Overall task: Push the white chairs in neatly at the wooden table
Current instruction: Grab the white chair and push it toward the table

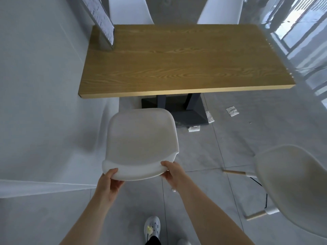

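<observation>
A white chair stands in front of me, its seat just short of the near edge of the wooden table. My left hand grips the left end of its backrest rim. My right hand grips the right end of the same rim. A second white chair stands at the right, turned away from the table, with wood-tipped legs showing. Two more white chairs sit pushed against the far side of the table.
A white wall runs close along the left of the table and chair. The table's dark pedestal base sits under it, with scraps of paper on the grey tiled floor. A framed panel stands on the table's far left corner.
</observation>
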